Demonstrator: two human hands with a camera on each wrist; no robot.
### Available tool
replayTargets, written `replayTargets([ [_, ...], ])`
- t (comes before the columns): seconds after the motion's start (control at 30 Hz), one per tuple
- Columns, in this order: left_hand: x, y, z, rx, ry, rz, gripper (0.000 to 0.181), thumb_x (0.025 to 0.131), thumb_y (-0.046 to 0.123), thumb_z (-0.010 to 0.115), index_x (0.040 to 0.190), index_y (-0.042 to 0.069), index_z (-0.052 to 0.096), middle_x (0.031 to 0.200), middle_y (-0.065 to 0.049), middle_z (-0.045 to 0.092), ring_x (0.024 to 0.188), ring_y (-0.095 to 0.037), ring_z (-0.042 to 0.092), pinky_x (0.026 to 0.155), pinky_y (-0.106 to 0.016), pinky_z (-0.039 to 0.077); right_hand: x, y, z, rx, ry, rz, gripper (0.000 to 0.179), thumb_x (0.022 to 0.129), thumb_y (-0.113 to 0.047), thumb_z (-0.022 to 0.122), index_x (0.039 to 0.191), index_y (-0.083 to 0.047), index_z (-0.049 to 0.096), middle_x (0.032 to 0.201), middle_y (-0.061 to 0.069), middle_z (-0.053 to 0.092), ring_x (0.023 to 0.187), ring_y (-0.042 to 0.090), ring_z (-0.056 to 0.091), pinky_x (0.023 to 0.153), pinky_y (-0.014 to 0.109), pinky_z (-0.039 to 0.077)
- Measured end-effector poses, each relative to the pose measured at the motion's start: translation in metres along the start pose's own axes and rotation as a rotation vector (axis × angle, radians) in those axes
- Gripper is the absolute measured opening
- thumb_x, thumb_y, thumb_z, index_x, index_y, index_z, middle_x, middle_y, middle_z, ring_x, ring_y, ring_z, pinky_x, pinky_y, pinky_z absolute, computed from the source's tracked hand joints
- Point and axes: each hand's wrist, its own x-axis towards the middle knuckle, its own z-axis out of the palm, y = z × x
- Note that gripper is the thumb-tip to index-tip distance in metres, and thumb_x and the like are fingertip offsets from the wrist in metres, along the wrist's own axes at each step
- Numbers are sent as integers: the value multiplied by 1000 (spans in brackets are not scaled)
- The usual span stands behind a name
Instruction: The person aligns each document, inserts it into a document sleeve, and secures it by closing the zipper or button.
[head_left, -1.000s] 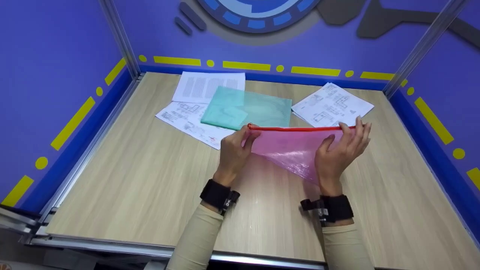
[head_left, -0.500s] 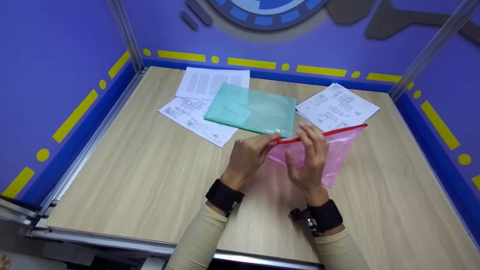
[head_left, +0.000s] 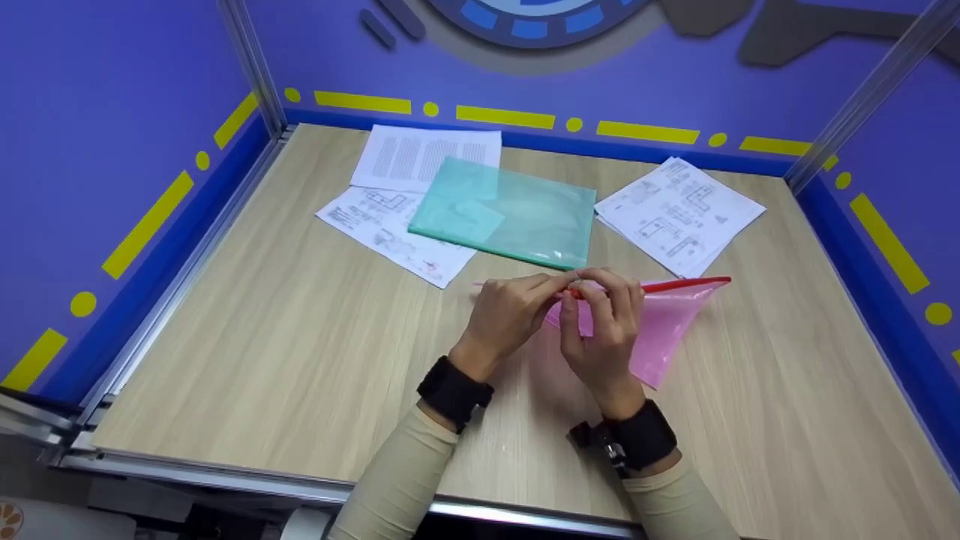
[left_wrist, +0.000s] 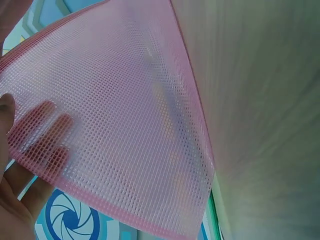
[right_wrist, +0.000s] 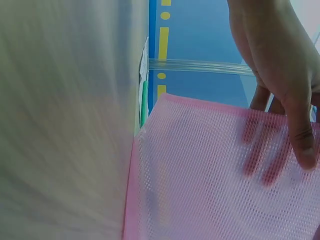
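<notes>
Upright above the tabletop hangs a pink mesh zipper pouch (head_left: 667, 330), its red zipper edge (head_left: 684, 286) along the top. My left hand (head_left: 504, 315) pinches the pouch at its left upper corner. Beside it, fingertips nearly meeting, my right hand (head_left: 604, 330) pinches the red zipper near the same corner. In the left wrist view, fingers show through the mesh (left_wrist: 115, 100) with the thumb in front. The right wrist view shows the mesh (right_wrist: 200, 165) between thumb and fingers too. What lies exactly between the fingertips is hidden in the head view.
A green zipper pouch (head_left: 525, 214) lies behind the hands, overlapping printed sheets (head_left: 390, 225) on the left. More printed sheets (head_left: 679, 214) lie at the back right. Blue-purple walls (head_left: 135, 150) enclose the wooden table (head_left: 300, 360) on the left, back and right.
The right hand has moved left along the zipper to beside the left hand and now pinches there. The left hand has shifted right. The pouch's right end now hangs free.
</notes>
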Motion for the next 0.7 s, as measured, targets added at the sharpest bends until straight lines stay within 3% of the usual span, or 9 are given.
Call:
replayTargets([
  [0.17,-1,0,2,-8,10,-13,37,103,21,71,139,13,71,79,-1,75,53,-9,55,48,-25,43,1,-3,0,9,11,11,25,105,-23,63,106,1,71,113,20,67,103,37,59,93,36,44],
  [0.33,-1,1,1,-34,22,-25,31,103,18,71,132,12,76,94,-2,81,70,-13,73,57,-24,54,1,-6,0,19,49,15,23,105,-22,67,107,0,72,113,20,66,102,36,58,90,31,44],
  [0.43,0,0,-1,-49,25,-48,28,104,19,70,129,11,78,101,-2,81,79,-14,76,65,-23,58,1,-8,-1,15,72,20,22,103,-22,71,107,-1,72,111,19,66,102,35,59,89,31,46],
  [0.7,2,-3,-2,-133,67,-124,30,98,15,77,128,13,79,105,-3,81,74,-13,75,74,-21,59,1,-7,-5,12,119,42,29,104,-27,71,106,2,71,99,20,62,88,31,59,89,19,50],
])
